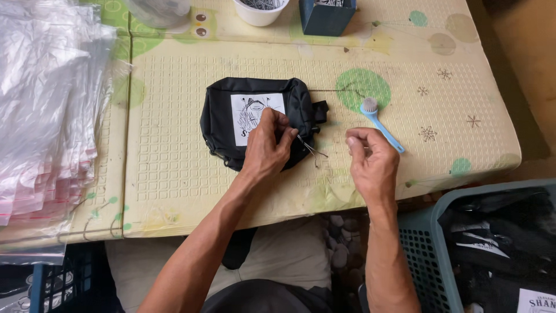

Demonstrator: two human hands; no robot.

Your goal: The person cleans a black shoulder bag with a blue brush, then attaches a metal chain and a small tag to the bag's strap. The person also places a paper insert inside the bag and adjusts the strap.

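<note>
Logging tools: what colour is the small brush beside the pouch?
Light blue brush with whitish bristles, head view.

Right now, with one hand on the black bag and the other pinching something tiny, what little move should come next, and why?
Probably bring the right hand across to the left hand. The left hand pins the black pouch and holds thin metal snips at its edge, while the right hand's fingertips are pinched together a short way off, perhaps on a thread too fine to see. The blue brush lies untouched beside it.
</note>
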